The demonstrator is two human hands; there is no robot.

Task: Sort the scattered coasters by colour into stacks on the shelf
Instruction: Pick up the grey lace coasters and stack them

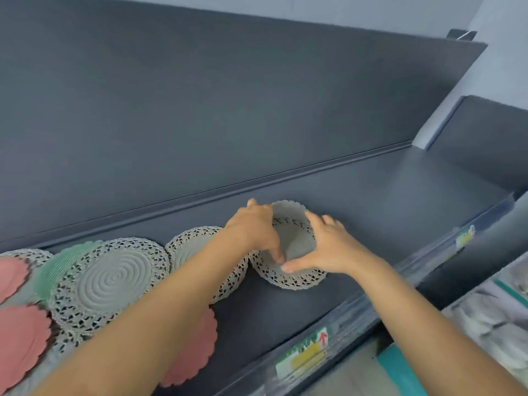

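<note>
Clearly, the dark shelf (357,195) is used as the place for sorting, and it is the biggest thing seen. All places below are told from the grey stack (288,277) near the middle of the shelf.

To the left of the grey stack, loose coasters are still spread out and overlapped, so sorting seems to be only partly done. At least three grey lacy ones can be counted there, such as the big ringed coaster (114,278). Three pink coasters (194,347) are seen, and one green coaster (57,267).

On top of the grey stack, a bent grey coaster (294,232) is held by both hands. The left hand (254,230) is closed on its left edge and the right hand (328,247) on its right edge, likely so that it can be lined up with the ones below.
</note>
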